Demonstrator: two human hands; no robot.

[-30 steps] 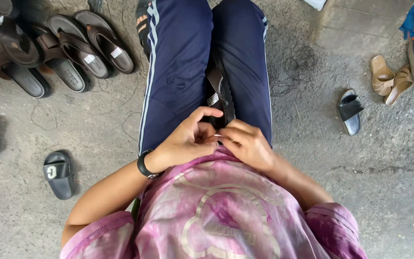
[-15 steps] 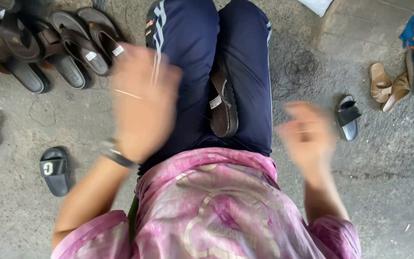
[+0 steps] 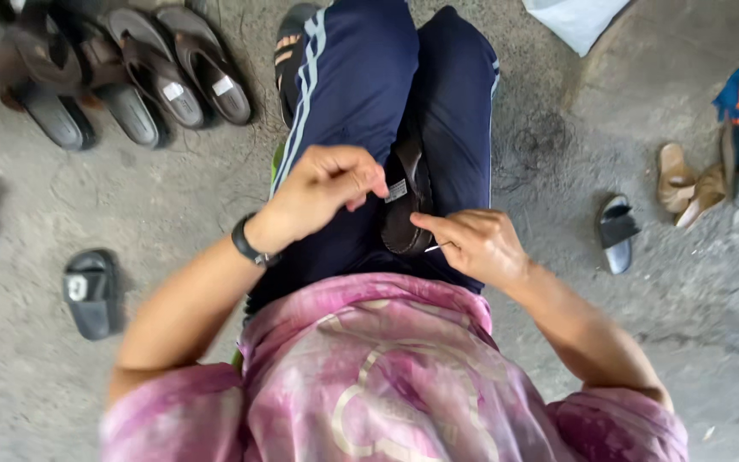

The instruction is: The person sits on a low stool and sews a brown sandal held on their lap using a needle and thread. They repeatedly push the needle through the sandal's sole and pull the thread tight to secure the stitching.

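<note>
2 hands meet over a dark brown sandal (image 3: pixel 405 201) wedged between the knees at frame center: the left hand (image 3: pixel 322 192) curled shut, fingertips pinched beside its tag, the right hand (image 3: pixel 476 244) pinching a thin needle (image 3: pixel 440 246) against its edge.

— What is underneath it all?
— A rough grey concrete floor (image 3: pixel 173 205).
— What lies on it?
— A row of brown sandals (image 3: pixel 121 73) upper left, a black slide (image 3: pixel 91 291) at left, a grey slide (image 3: pixel 617 233) and tan sandals (image 3: pixel 686 184) at right.
</note>
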